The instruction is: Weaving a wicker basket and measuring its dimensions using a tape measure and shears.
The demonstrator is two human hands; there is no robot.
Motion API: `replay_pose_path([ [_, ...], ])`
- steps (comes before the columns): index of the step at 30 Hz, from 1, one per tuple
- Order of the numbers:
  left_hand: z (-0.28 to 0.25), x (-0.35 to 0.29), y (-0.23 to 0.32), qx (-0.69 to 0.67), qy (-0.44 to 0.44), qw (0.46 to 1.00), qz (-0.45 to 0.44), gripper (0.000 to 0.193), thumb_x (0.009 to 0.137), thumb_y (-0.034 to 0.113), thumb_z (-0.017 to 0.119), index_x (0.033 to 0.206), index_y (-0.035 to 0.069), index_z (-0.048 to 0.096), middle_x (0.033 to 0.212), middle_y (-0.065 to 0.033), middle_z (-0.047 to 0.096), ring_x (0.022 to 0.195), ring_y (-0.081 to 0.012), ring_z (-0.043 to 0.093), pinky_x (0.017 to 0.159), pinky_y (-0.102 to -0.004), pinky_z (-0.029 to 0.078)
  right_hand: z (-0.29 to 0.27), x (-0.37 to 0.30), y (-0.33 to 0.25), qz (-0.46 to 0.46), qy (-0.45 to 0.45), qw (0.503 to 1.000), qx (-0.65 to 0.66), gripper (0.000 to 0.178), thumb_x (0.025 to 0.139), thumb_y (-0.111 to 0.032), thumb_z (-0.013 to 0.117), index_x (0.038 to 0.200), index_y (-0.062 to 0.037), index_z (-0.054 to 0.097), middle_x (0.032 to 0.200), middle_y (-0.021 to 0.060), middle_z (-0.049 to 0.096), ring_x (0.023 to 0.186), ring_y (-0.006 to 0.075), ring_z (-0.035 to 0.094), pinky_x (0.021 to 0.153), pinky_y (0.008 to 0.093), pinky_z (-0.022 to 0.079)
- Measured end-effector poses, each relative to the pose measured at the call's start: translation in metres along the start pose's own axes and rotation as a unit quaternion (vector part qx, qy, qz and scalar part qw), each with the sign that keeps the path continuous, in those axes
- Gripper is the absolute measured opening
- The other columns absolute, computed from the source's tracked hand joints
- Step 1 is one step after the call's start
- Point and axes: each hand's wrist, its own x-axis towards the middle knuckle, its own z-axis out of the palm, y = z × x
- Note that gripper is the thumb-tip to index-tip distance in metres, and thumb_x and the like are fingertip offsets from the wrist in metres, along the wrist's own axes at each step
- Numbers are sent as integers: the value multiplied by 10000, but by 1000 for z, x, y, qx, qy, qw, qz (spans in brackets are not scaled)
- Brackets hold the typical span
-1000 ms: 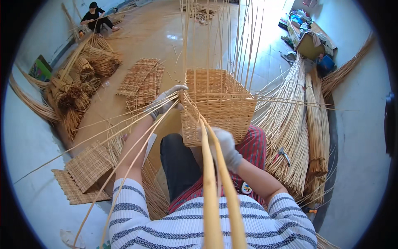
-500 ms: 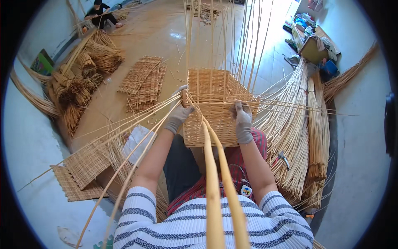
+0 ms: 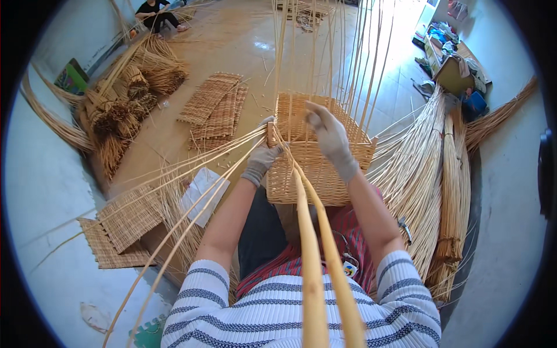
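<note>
A square-sided wicker basket (image 3: 310, 182) rests at my lap, partly woven, with tall thin stakes (image 3: 360, 64) rising from its far and right sides. My left hand (image 3: 264, 161), in a grey glove, closes round its left corner with the thumb on the front wall. Several long willow rods (image 3: 212, 155) run out from that corner to the left. Two thick peeled rods (image 3: 310, 249) reach from the corner toward my chest. My gloved right hand (image 3: 333, 139) is raised over the front rim. Its fingers are curled and slightly blurred, hiding whatever is between them.
Woven panels (image 3: 212, 107) lie on the floor ahead left, and more panels (image 3: 130, 217) lie near left. Willow bundles (image 3: 136, 87) are piled by the left wall. Pale withies (image 3: 415, 168) stand at my right. A person (image 3: 156, 14) sits far left.
My right hand has left the basket's right front rim and come up and inward. Thin rods that stuck out to the right are gone from there. The view has shifted slightly left.
</note>
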Motion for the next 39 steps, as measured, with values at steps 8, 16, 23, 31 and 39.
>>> replay_pose_path([
  [8, 12, 6, -2, 15, 35, 998, 54, 906, 749, 93, 900, 1506, 74, 401, 1504, -78, 464, 1391, -204, 434, 1205, -336, 353, 14, 81, -27, -93, -99, 957, -257, 410, 1011, -285, 544, 1372, -102, 608, 1105, 158, 698, 1092, 304, 664, 1001, 379, 495],
  [16, -37, 0, 20, -17, -55, 998, -33, 791, 815, 52, 813, 1509, 70, 436, 1406, -53, 559, 1256, -165, 559, 1073, -301, 481, 8, -71, 13, 132, 116, 941, 289, 346, 1049, -195, 513, 1338, -31, 610, 1013, 92, 715, 899, 141, 665, 802, 290, 532],
  [23, -73, 24, 77, -38, -237, 962, -129, 735, 874, 139, 800, 1521, 77, 459, 1377, -23, 611, 1237, -105, 560, 1096, -253, 428, 51, -69, -24, -457, -330, 801, -202, 410, 829, -149, 634, 1229, -58, 644, 1264, 132, 656, 1322, 310, 537, 1164, 471, 368],
  [31, -49, 50, 73, -16, -332, 917, -223, 631, 870, 75, 800, 1445, 105, 542, 1144, 38, 630, 1058, -72, 568, 943, -233, 481, 96, -70, -13, -319, -381, 859, -124, 174, 868, -196, 613, 926, -68, 714, 819, 169, 685, 755, 381, 688, 681, 458, 583],
  [39, -44, 26, 58, 18, -283, 952, -112, 593, 869, 130, 810, 1403, 150, 553, 1286, -20, 537, 1239, -135, 492, 1085, -313, 390, 25, -73, 52, 149, 170, 871, 436, 210, 1040, -140, 563, 1222, -65, 639, 1042, 49, 728, 968, 202, 707, 838, 377, 588],
])
